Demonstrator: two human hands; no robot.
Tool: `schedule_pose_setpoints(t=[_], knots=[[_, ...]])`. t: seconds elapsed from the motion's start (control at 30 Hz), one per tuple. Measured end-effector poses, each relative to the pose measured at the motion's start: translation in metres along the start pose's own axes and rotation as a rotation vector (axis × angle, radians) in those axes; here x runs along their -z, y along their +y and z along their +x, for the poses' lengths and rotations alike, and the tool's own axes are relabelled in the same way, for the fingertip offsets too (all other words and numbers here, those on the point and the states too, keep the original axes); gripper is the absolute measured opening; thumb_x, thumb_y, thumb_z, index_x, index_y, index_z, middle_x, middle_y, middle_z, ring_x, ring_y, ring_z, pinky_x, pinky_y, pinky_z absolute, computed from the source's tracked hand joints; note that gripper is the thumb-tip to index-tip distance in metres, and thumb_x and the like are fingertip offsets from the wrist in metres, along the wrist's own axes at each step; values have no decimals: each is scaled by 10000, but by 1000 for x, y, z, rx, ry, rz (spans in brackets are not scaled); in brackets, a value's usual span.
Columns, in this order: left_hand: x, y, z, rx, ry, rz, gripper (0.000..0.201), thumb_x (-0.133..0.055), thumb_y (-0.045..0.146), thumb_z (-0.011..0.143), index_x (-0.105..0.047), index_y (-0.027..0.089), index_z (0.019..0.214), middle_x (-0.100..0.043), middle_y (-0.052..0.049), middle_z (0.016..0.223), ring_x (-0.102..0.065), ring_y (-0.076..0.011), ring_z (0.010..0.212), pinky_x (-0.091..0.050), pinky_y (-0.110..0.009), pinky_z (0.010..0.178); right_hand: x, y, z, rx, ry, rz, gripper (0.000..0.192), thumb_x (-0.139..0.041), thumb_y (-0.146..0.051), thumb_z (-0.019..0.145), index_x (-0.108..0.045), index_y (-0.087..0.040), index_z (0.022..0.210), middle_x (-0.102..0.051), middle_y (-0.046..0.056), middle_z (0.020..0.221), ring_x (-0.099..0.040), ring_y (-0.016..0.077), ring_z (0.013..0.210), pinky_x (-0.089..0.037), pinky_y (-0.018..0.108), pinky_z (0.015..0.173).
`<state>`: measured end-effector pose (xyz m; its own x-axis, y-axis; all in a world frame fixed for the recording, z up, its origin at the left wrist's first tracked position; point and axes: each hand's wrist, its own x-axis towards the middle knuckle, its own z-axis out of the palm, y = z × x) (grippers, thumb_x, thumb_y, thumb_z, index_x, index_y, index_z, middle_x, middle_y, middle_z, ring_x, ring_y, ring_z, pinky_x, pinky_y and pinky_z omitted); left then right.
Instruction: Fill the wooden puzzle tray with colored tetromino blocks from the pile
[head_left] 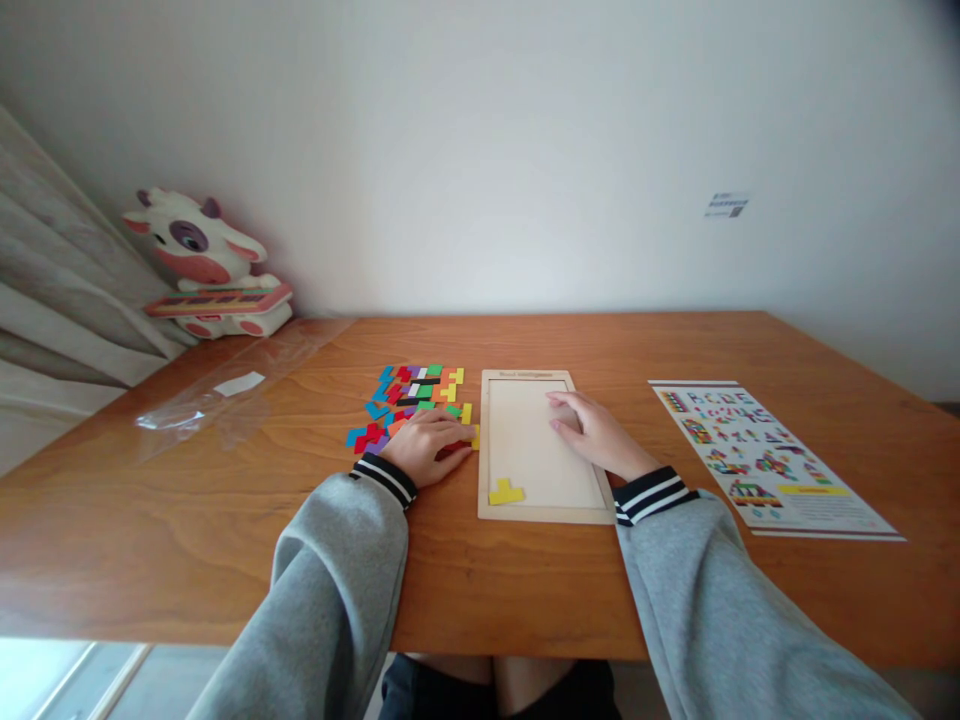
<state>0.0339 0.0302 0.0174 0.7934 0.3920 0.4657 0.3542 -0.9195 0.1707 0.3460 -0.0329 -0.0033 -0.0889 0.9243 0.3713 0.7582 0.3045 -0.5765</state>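
Observation:
A pale wooden puzzle tray [487,450] lies on the brown table in front of me. One yellow piece [506,492] sits in its near left corner. A pile of coloured puzzle pieces [414,395] lies just left of the tray. My left hand [431,443] rests flat on the near edge of that pile, fingers over a red and a yellow piece beside the tray's left rim. My right hand [596,432] lies palm down on the tray's right half, fingers spread, holding nothing.
A printed pattern sheet [765,455] lies to the right of the tray. A clear plastic bag [232,390] lies at the left, and a cow-shaped toy [206,265] stands in the far left corner by a curtain. A wall runs behind the table.

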Motion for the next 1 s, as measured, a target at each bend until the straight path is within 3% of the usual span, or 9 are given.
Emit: schedule_pose_setpoints(t=[0.23, 0.37, 0.5, 0.57, 0.67, 0.8, 0.9, 1.0], knots=[[-2, -6, -1, 13, 69, 87, 268, -668, 425, 850, -726, 212, 1001, -740, -71, 957, -641, -229, 933, -530, -394, 876, 1, 4, -1, -10, 0, -16, 386, -542, -218, 852, -561, -193, 1236, -662, 110, 1124, -622, 245, 1073, -465, 444, 988], [-6, -5, 0, 3, 47, 16, 242, -623, 365, 895, -705, 217, 1067, -723, -78, 1101, -635, -220, 1009, -519, -413, 941, -3, 1, -1, 0, 86, -135, 374, -565, -281, 862, -583, -172, 1219, -629, 149, 1226, -577, 293, 1155, -427, 495, 1017], [-8, -3, 1, 10, 7, -32, 232, -588, 312, 924, -673, 206, 1111, -729, -69, 1064, -650, -211, 983, -543, -390, 906, 2, -17, 0, -3, 102, -170, 331, -627, -286, 832, -642, -209, 1153, -659, 106, 1206, -566, 306, 1166, -391, 520, 1027], [-9, -3, 1, -7, 18, -46, 211, -565, 290, 939, -668, 195, 1096, -733, -60, 1025, -658, -197, 951, -551, -362, 885, 4, -32, -1, 35, -15, -31, 198, -632, -293, 836, -692, -204, 1003, -716, 79, 1044, -634, 249, 1016, -461, 429, 948], [-8, -2, 2, -25, 42, -55, 200, -522, 269, 964, -671, 194, 1075, -735, -49, 971, -665, -172, 908, -556, -315, 850, 3, -55, -3, 5, -292, 255, 225, -602, -369, 874, -704, -182, 944, -740, 58, 865, -667, 167, 772, -522, 287, 723], [-6, -1, 3, -21, 92, 4, 206, -518, 290, 966, -703, 212, 1013, -733, -50, 904, -657, -163, 850, -552, -305, 816, -2, -73, -8, -35, -496, 400, 291, -649, -428, 842, -718, -159, 930, -756, 62, 810, -689, 158, 719, -522, 257, 667], [-6, -3, 3, 5, 147, 52, 202, -534, 290, 956, -721, 215, 962, -741, -46, 868, -640, -164, 795, -552, -297, 774, -3, -77, -10, -88, -579, 490, 333, -655, -466, 835, -717, -150, 921, -756, 64, 759, -702, 165, 678, -532, 261, 654], [-6, -4, 4, 71, 229, 66, 202, -533, 279, 954, -720, 203, 944, -748, -39, 837, -637, -162, 748, -551, -281, 727, -4, -76, -9, -90, -527, 493, 339, -652, -485, 833, -717, -155, 876, -749, 61, 734, -688, 160, 659, -520, 255, 619]])
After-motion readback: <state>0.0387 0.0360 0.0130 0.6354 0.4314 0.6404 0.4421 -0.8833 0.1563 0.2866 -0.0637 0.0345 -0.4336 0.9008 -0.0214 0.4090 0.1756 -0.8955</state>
